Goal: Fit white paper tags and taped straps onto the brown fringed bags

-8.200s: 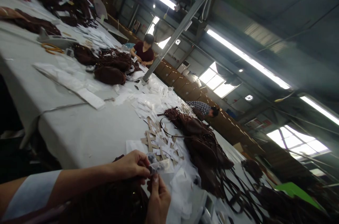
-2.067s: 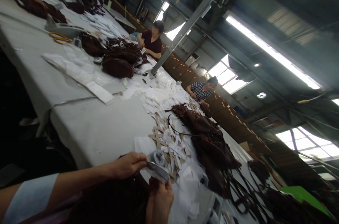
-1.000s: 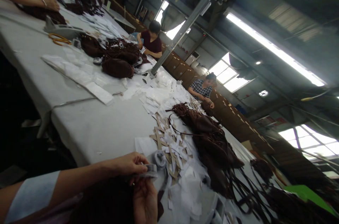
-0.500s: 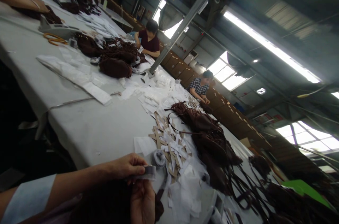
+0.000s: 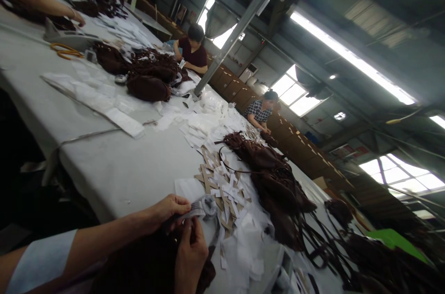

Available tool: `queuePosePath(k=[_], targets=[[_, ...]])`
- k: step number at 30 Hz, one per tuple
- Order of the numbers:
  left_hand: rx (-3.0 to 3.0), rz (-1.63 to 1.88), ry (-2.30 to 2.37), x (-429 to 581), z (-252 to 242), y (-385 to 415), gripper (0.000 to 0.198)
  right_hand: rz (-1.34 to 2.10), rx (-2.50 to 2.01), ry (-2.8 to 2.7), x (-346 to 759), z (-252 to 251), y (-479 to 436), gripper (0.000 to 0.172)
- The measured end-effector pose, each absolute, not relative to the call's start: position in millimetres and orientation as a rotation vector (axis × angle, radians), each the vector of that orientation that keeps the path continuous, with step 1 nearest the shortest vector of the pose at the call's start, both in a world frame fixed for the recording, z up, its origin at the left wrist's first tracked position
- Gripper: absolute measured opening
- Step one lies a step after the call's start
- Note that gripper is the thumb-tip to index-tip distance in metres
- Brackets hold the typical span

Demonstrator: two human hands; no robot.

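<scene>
My left hand (image 5: 169, 210), its arm in a pale blue sleeve, pinches a thin, greyish, see-through strip (image 5: 195, 210) like plastic film between thumb and fingers. Just below it, my right hand (image 5: 192, 245) has thumb and fingertips closed on the strip's lower edge. Under both hands lies a dark brown item (image 5: 139, 264) of soft material, mostly in shadow, its kind unclear. Right beyond the strip, a curled, film-wrapped grey roll (image 5: 210, 205) rests on the table, partly overlapped in view by the strip.
Brown fringed bags (image 5: 271, 178) with straps lie along the right. Cardboard and paper strips (image 5: 222, 187) are heaped ahead, near white sheets (image 5: 243, 243). Orange-handled scissors (image 5: 66, 51) lie far left. A metal post (image 5: 222, 48) rises beyond the table (image 5: 104, 164). Several co-workers sit around it.
My right hand has risen and turned, now pinching the strip. The strip, earlier a flat grey band, looks crumpled and stretched toward the roll. A co-worker's hand at upper left has moved right.
</scene>
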State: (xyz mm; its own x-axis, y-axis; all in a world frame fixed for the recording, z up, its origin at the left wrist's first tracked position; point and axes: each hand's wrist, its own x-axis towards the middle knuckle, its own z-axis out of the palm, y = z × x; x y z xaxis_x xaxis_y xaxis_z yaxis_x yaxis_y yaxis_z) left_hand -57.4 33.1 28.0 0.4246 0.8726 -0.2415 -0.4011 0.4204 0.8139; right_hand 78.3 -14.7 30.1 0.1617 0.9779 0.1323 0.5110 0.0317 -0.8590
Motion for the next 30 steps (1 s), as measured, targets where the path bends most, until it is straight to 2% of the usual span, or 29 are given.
queuePosePath(k=[4,11,21,27,30], targets=[[0.713,0.915,0.796,-53,28,33,0.048,0.608,-1.562,-1.574,80,33,-10,0.028],[0.812,0.911,0.777,-50,28,31,0.049,0.645,-1.578,-1.530,82,27,-10,0.032],[0.913,0.784,0.591,-59,28,30,0.045,0.395,-1.588,-1.462,77,17,-17,0.029],[1.064,0.709,0.611,-57,26,32,0.049,0.425,-1.608,-1.483,80,14,-19,0.031],[1.144,0.690,0.627,-54,29,31,0.045,0.470,-1.609,-1.475,82,16,-19,0.033]])
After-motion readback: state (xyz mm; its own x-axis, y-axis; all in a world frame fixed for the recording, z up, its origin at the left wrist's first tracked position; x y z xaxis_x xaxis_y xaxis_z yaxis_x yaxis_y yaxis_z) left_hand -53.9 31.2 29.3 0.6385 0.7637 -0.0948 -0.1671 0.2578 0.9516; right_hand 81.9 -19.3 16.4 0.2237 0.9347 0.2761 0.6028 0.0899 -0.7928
